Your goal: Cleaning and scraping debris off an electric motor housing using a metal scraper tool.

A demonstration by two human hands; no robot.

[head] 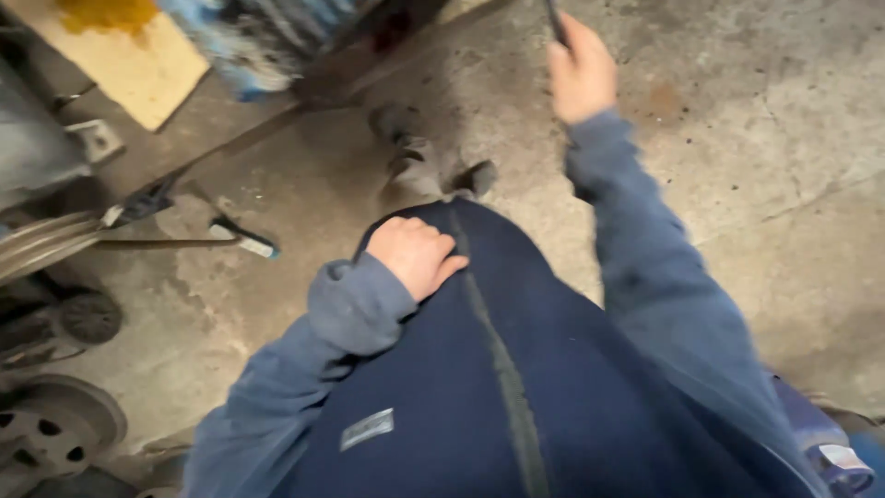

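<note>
plainly, the person is standing or crouching over a concrete floor [756, 138], and the right hand [579, 74] is reaching well forward, fingers curled fully around a thin dark tool [556, 20]. only a short length of the tool is showing above the fist before it is running out of the top of the view, so its working end is hidden. its long axis is running away from the hand, nearly straight ahead and leaning slightly to the left, pointing away from the body.

the left hand [417, 254] is lying flat and loosely spread on the dark blue trouser knee [479, 304], holding nothing, as if bracing.

as a judgement, the step in hand is carrying or lifting the gripped tool rather than working with it; any next move is calling for a firm grip and a view of the hidden tip.

left of the left hand, a small blue-ended tool [244, 238] is lying on the floor, well apart from both hands, and a worn boot [419, 166] is showing just beyond the knee.
</note>
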